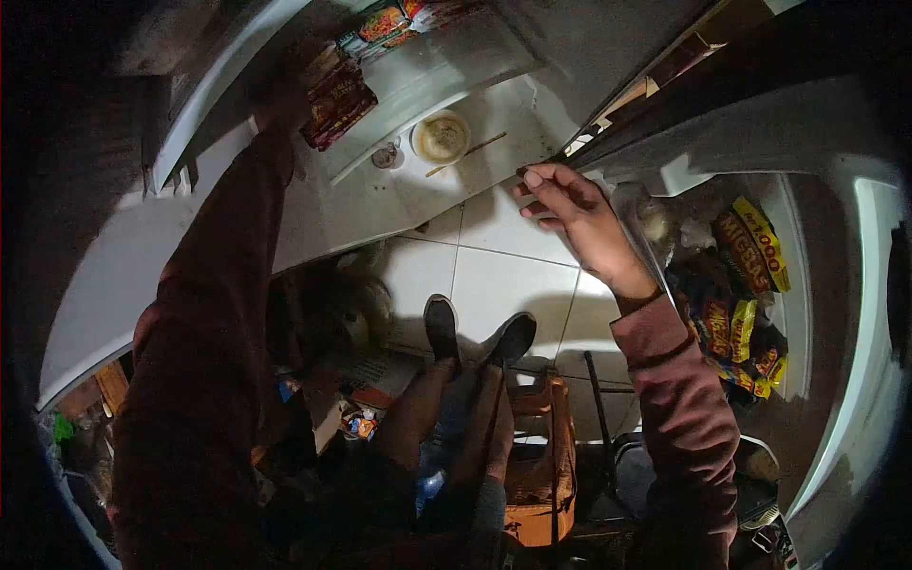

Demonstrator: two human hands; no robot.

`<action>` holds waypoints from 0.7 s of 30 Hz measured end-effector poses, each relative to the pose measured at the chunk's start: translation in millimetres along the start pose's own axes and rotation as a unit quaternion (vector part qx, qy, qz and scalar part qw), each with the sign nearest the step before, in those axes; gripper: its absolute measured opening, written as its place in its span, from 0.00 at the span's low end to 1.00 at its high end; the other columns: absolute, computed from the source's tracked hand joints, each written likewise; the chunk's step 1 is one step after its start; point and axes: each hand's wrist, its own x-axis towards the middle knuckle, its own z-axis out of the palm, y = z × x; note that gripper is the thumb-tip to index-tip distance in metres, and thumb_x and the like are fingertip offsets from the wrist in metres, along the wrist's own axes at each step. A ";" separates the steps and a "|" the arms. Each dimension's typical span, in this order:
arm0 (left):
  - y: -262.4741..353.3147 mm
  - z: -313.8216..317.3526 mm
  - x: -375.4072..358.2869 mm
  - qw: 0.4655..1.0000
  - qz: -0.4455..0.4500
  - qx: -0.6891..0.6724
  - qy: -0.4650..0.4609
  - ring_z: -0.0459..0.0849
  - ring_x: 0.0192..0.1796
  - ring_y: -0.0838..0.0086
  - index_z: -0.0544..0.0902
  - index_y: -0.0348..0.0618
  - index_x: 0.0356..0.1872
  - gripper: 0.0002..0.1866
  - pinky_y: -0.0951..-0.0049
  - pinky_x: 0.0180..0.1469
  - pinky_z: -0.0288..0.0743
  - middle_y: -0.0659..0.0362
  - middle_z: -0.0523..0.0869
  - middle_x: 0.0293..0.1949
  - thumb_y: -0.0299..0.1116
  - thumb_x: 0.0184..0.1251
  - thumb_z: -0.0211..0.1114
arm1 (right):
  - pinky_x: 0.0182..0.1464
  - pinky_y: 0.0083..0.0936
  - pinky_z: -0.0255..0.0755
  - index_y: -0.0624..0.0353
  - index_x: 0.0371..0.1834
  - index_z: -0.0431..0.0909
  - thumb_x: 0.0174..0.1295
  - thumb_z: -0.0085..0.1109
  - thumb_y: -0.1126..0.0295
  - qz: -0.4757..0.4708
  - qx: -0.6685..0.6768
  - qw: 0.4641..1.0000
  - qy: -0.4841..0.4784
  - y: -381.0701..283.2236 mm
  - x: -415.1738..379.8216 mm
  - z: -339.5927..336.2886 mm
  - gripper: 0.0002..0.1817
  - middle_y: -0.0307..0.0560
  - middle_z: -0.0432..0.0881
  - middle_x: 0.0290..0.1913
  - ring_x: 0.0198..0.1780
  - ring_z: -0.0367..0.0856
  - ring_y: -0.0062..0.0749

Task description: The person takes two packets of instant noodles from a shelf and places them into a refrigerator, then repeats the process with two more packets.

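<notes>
My left hand (283, 103) reaches up to the shelf at top left, deep in shadow, with its fingers hidden. Right beside it a dark brown-red food packet (340, 106) hangs over the shelf's front edge. Farther up lie colourful food packets (382, 28). In mid-air over the counter's edge, my right hand (578, 214) is open, fingers loosely bent and thumb close to the index finger; nothing shows in it. A bowl (442, 139) with a yellowish inside stands on the white counter (399, 201), between a small cup (386, 156) and a thin stick (465, 155).
Yellow-and-dark noodle packets (752, 245) fill a curved white-edged compartment at right. Below, an orange plastic stool (538, 465) stands beside my legs on the tiled floor (513, 236). An opened carton with small packets (359, 424) sits at lower left.
</notes>
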 end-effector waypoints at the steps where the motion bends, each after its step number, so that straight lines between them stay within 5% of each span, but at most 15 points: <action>1: 4.4 -4.1 -0.7 0.999 -0.031 -0.023 -0.005 0.71 0.68 0.56 0.70 0.45 0.68 0.24 0.55 0.70 0.63 0.48 0.73 0.66 0.37 0.73 0.52 | 0.44 0.19 0.68 0.55 0.52 0.78 0.69 0.57 0.53 -0.001 -0.001 1.000 0.002 -0.8 -0.2 0.5 0.19 0.34 0.84 0.43 0.42 0.79 0.19; 5: 5.6 -4.4 3.9 0.999 -0.027 0.044 0.001 0.71 0.69 0.57 0.71 0.46 0.68 0.25 0.57 0.69 0.64 0.48 0.73 0.66 0.37 0.71 0.55 | 0.45 0.19 0.68 0.55 0.53 0.78 0.70 0.57 0.54 0.009 0.008 1.000 -0.002 -0.4 -2.3 1.9 0.19 0.34 0.84 0.44 0.42 0.79 0.19; 7: -0.3 1.0 5.6 0.986 0.069 -0.132 0.080 0.69 0.70 0.58 0.71 0.46 0.68 0.27 0.59 0.71 0.61 0.48 0.72 0.67 0.37 0.68 0.60 | 0.45 0.19 0.69 0.56 0.54 0.78 0.70 0.58 0.54 0.007 0.014 1.000 -0.005 -0.2 -6.0 4.1 0.19 0.34 0.84 0.44 0.42 0.79 0.18; 10: 24.9 -34.8 -30.1 0.967 0.126 -0.199 0.093 0.68 0.71 0.59 0.71 0.43 0.67 0.28 0.61 0.72 0.59 0.47 0.72 0.67 0.35 0.66 0.63 | 0.46 0.19 0.69 0.56 0.54 0.77 0.70 0.58 0.56 0.011 0.018 1.000 0.003 -5.2 -16.0 11.4 0.18 0.35 0.85 0.45 0.42 0.79 0.18; 14: 32.9 16.8 -68.2 0.958 0.117 -0.169 0.200 0.65 0.72 0.55 0.67 0.43 0.70 0.32 0.59 0.74 0.57 0.46 0.66 0.70 0.36 0.64 0.65 | 0.47 0.19 0.70 0.58 0.56 0.77 0.70 0.58 0.57 -0.006 0.089 0.996 0.010 -11.8 -36.3 27.1 0.19 0.37 0.85 0.46 0.42 0.80 0.20; 16: 55.1 -30.2 -125.2 0.976 0.149 -0.098 0.124 0.53 0.77 0.49 0.55 0.48 0.76 0.39 0.48 0.75 0.50 0.45 0.53 0.76 0.38 0.66 0.62 | 0.47 0.19 0.70 0.58 0.57 0.76 0.70 0.57 0.57 -0.014 0.107 0.994 0.010 -15.0 -51.4 33.3 0.19 0.38 0.85 0.46 0.42 0.80 0.20; 18: 71.6 -55.2 -159.9 0.985 0.118 -0.113 0.053 0.51 0.78 0.50 0.54 0.46 0.76 0.42 0.50 0.75 0.50 0.45 0.52 0.77 0.40 0.64 0.66 | 0.48 0.20 0.70 0.59 0.58 0.76 0.70 0.58 0.57 -0.003 0.099 0.995 0.001 -19.5 -75.9 39.1 0.20 0.39 0.85 0.47 0.44 0.80 0.21; 21: 74.8 -102.9 -210.7 0.934 0.188 -0.305 -0.006 0.51 0.78 0.50 0.55 0.42 0.75 0.43 0.54 0.76 0.51 0.44 0.52 0.77 0.41 0.63 0.68 | 0.50 0.21 0.70 0.60 0.58 0.75 0.72 0.56 0.57 0.007 0.134 0.991 0.022 -41.1 -118.3 47.0 0.20 0.41 0.84 0.50 0.46 0.81 0.23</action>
